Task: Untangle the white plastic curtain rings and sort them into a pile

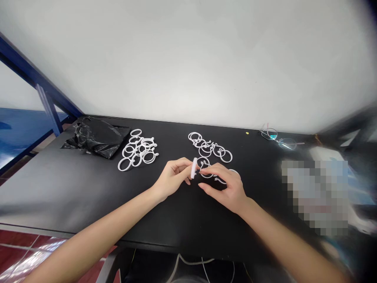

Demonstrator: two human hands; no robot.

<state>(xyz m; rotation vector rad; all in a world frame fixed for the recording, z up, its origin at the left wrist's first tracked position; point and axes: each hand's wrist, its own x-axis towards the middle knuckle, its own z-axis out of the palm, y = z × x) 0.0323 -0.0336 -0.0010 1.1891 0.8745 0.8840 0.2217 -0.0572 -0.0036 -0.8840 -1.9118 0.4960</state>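
My left hand is closed around a white plastic curtain ring, seen edge-on above the table. Close on its right, my right hand has thumb and fingers apart. Its fingertips are near the ring; whether they touch it I cannot tell. Behind and partly beneath the right hand lies a loose group of white rings, each with a small knob or eyelet. Farther left, a second pile of similar rings overlaps on the table.
A crumpled black plastic bag lies at the back left of the black table. Eyeglasses rest at the back right, near a blurred-out item. A pale wall rises behind; cables hang below the front edge.
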